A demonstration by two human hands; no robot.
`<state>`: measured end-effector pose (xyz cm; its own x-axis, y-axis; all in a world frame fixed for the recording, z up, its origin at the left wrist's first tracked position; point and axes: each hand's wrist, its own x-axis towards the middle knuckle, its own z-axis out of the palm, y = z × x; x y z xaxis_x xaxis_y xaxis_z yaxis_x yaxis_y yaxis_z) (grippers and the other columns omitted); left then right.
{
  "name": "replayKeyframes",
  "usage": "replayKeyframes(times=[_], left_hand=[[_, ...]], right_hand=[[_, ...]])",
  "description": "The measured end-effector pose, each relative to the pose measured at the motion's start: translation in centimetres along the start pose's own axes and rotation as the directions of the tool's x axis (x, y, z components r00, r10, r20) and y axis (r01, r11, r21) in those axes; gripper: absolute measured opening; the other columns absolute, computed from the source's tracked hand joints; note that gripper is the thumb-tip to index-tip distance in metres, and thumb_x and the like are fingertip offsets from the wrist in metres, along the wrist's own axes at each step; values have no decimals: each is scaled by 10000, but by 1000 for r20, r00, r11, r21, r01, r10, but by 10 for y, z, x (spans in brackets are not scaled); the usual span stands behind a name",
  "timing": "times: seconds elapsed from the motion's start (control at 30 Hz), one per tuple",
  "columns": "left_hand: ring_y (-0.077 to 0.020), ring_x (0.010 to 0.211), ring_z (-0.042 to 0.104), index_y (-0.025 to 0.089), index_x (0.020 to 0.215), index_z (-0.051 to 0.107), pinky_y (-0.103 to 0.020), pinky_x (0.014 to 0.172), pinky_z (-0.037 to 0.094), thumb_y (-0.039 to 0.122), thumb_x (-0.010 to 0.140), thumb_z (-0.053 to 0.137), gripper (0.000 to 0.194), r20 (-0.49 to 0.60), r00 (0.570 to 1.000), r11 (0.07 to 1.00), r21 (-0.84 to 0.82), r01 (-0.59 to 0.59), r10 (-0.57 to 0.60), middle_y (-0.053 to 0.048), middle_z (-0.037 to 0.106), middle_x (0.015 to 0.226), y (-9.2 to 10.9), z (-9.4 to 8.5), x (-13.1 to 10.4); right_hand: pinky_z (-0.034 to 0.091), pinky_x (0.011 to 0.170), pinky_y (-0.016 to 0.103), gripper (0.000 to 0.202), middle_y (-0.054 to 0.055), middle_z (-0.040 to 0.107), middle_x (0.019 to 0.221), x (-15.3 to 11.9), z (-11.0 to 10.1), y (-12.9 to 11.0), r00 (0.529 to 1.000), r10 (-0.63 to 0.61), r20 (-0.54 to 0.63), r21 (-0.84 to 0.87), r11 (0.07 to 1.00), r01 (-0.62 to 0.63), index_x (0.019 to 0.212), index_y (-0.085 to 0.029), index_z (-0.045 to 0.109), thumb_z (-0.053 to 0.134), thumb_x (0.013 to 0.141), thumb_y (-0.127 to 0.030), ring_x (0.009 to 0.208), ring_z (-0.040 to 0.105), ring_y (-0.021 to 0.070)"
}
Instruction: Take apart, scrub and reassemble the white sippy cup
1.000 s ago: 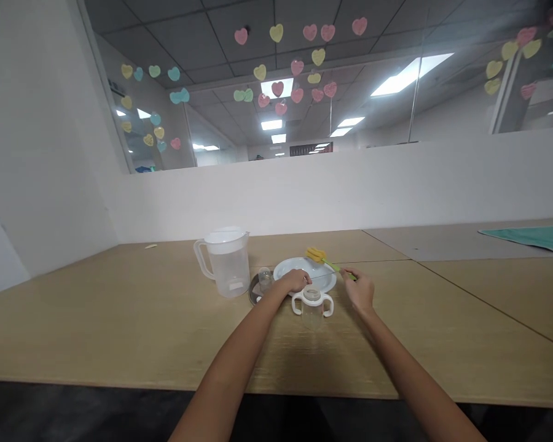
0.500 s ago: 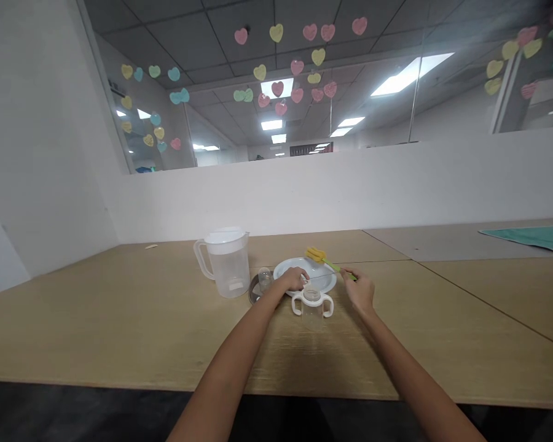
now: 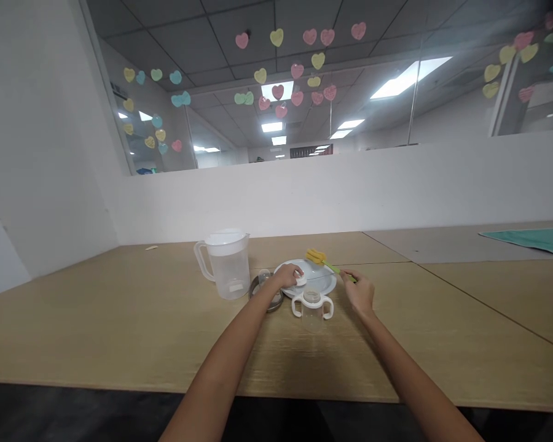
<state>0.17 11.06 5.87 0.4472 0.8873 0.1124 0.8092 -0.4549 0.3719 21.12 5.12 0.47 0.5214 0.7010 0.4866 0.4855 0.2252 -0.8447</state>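
My left hand (image 3: 288, 276) is closed around a small white bottle part (image 3: 301, 280), possibly a collar or nipple ring, at the left side of the white dish (image 3: 328, 287). In my right hand (image 3: 359, 291) is the green handle of a bottle brush (image 3: 316, 256), its yellow sponge head above the dish's far rim. A thin rod (image 3: 321, 275) runs from near my right fingers toward the white part; whether it enters the part cannot be made out. In front of the dish stands a clear, open-topped baby bottle (image 3: 312, 318) with two white handles.
A lidded clear pitcher (image 3: 230, 270) stands at the left. Between it and my left wrist is a round metal bowl (image 3: 276, 304) with a clear cap (image 3: 264, 279), partly behind my forearm. A green cloth (image 3: 534, 239) lies far right, before a white wall (image 3: 304, 196).
My left hand has shifted slightly left, together with the white part, which now shows more clearly. My right hand and the brush have barely moved.
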Motion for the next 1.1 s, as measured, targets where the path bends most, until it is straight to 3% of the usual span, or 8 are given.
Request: replayKeyframes(times=[0.27, 0.47, 0.6, 0.83, 1.1], left_hand=[[-145, 810, 624, 163, 951, 688, -178, 664, 461, -14, 579, 539, 438, 40, 999, 1000, -13, -10, 11, -31, 703, 916, 3, -2, -2], [-135, 791, 639, 149, 1051, 651, -186, 667, 474, -39, 603, 437, 531, 101, 992, 993, -97, -62, 72, -29, 724, 869, 3, 1, -7], [-140, 774, 644, 128, 991, 675, -199, 675, 484, -18, 633, 438, 453, 117, 987, 985, -145, -96, 113, -40, 726, 824, 0, 4, -8], [-138, 892, 629, 135, 1022, 663, -218, 770, 482, -15, 646, 473, 447, -23, 995, 982, -165, -96, 93, -64, 689, 1030, -5, 2, -4], [-133, 753, 621, 157, 1002, 667, -220, 690, 476, 204, 691, 655, 315, -122, 993, 989, -144, -22, 4, -29, 692, 863, -5, 1, -8]], right_hand=[[428, 692, 325, 477, 139, 714, 885, 0, 0, 1, 1000, -18, -3, -14, 1000, 18, 888, -141, 732, 433, 733, -479, 798, 633, 263], [424, 679, 323, 478, 135, 716, 871, -1, -2, -1, 1000, 3, 10, -10, 1000, -3, 889, -140, 731, 444, 719, -482, 744, 628, 253], [422, 672, 317, 476, 134, 716, 859, -2, -2, -3, 1000, -1, 4, -12, 1000, 1, 887, -143, 733, 440, 725, -481, 746, 627, 249], [416, 647, 318, 502, 140, 716, 843, -2, -1, -1, 999, -41, -8, 0, 999, 41, 882, -131, 736, 434, 732, -502, 696, 616, 242], [422, 670, 317, 492, 138, 715, 869, -2, -1, 0, 1000, -23, -1, 13, 1000, 23, 887, -134, 734, 445, 724, -498, 731, 619, 244]])
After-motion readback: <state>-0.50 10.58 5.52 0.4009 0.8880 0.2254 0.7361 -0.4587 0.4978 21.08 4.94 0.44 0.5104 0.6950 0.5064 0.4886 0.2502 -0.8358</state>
